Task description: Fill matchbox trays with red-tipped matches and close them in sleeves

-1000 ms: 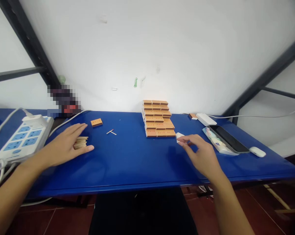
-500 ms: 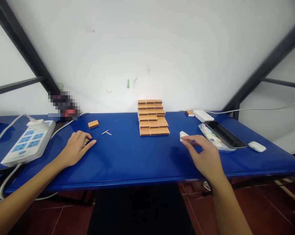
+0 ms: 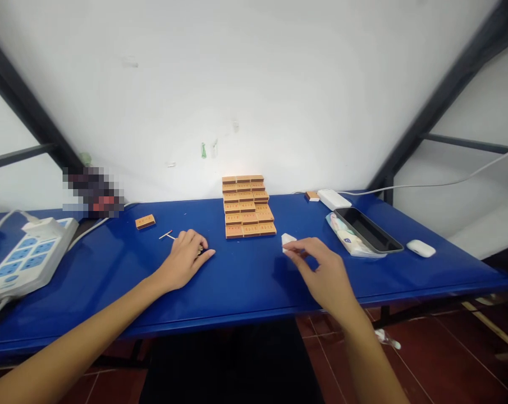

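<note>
My left hand (image 3: 185, 261) rests on the blue table with its fingers curled over a bunch of matches (image 3: 200, 249), mostly hidden by the palm. Close to its knuckles lie loose matches (image 3: 166, 234). Between thumb and fingertips, my right hand (image 3: 321, 270) pinches a small white matchbox tray (image 3: 288, 240), held tilted just above the table. Ahead of both hands stands a stepped stack of orange matchboxes (image 3: 249, 217), several rows rising toward the wall. One single matchbox (image 3: 145, 221) lies apart at the left.
A white power strip (image 3: 30, 255) with a plug and cable occupies the left side. On the right are a black phone (image 3: 369, 229) on a soft packet (image 3: 348, 234), a white earbud case (image 3: 421, 248), a white box (image 3: 333, 200) and another matchbox (image 3: 311, 196). Behind rises a white wall.
My left hand has slid right across the table with the matches, coming nearer the stack. The right hand, still pinching the tray, has moved left. The view has turned slightly right.
</note>
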### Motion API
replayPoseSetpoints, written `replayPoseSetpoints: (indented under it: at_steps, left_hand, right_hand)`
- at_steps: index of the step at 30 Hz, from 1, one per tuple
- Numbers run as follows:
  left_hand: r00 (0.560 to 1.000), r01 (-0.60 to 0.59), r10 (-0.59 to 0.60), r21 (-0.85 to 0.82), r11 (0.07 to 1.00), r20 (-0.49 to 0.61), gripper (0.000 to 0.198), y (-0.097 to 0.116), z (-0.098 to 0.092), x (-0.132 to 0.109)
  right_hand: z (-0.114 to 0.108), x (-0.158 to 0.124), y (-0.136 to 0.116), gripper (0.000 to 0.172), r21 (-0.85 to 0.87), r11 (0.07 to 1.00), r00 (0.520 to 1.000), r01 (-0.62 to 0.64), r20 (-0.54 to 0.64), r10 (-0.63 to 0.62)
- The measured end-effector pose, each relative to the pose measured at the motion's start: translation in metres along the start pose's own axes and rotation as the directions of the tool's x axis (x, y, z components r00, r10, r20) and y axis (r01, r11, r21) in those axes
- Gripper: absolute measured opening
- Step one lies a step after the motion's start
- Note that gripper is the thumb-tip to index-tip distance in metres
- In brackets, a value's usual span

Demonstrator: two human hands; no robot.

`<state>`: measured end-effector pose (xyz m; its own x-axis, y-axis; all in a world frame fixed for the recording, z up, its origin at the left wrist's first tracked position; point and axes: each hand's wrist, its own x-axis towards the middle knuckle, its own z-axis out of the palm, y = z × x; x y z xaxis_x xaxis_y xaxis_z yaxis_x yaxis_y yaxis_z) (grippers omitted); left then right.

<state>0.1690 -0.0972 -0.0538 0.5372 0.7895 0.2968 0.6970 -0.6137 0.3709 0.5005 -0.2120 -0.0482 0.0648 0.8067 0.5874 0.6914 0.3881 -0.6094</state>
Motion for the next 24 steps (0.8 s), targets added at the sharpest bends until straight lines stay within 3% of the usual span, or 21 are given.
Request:
replayPoseSetpoints:
  at_steps: [5,9,12,15,19,21,24]
  left_hand:
    - [0.999,-0.049,0.049,-0.014,0.999,0.003,0.028,0.011,0.023,0.036]
    - [0.999,-0.054,0.054,-0.027,0.998,-0.004,0.029,0.013,0.022,0.038]
    - [0.998,-0.066,0.065,-0.055,0.996,-0.027,0.032,0.007,-0.002,0.039]
    - [0.995,-0.1,0.096,-0.172,0.98,-0.035,0.036,-0.005,-0.044,0.047]
    - [0.978,0.009,0.093,-0.485,0.875,0.185,0.036,-0.017,-0.09,0.055]
    - [0.956,0.072,0.097,-0.541,0.838,0.277,0.036,-0.022,-0.096,0.053]
    - [0.953,0.095,0.09,-0.566,0.819,0.29,0.032,-0.033,-0.089,0.045]
  right_hand:
    - [0.029,0.015,-0.02,0.012,0.153,0.984,0.976,0.09,0.181,-0.117]
    - [0.048,0.038,-0.038,0.013,0.264,0.946,0.904,0.19,0.329,-0.274]
    - [0.058,0.065,-0.047,0.014,0.3,0.93,0.864,0.213,0.387,-0.323]
    - [0.067,0.097,-0.054,0.013,0.315,0.926,0.834,0.207,0.438,-0.336]
    - [0.084,0.132,-0.065,0.012,0.412,0.879,0.755,0.242,0.49,-0.437]
    - [0.094,0.139,-0.069,0.01,0.444,0.869,0.749,0.218,0.495,-0.44]
    - [0.107,0.137,-0.068,0.009,0.468,0.863,0.757,0.191,0.489,-0.432]
